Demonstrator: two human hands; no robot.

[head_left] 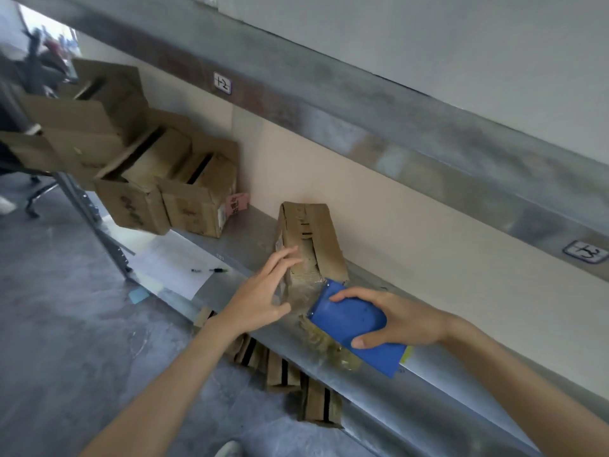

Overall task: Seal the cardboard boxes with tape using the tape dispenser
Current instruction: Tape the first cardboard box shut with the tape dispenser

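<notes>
A small brown cardboard box (pixel 309 235) stands on the metal shelf (pixel 428 404) against the beige wall. My left hand (pixel 263 291) rests with straight fingers against the box's near left side. My right hand (pixel 398 319) grips a blue tape dispenser (pixel 354 328) just in front of the box's near end. Clear tape (pixel 303 293) stretches from the dispenser's front edge onto the box's near end. More crumpled clear tape lies on the shelf below the dispenser.
Several open cardboard boxes (pixel 194 196) sit further left on the shelf, some stacked. A white paper sheet (pixel 171 265) with a pen (pixel 211 270) lies on the shelf. Flattened boxes (pixel 296 377) lean below the shelf edge. An upper metal shelf beam (pixel 329 103) runs overhead.
</notes>
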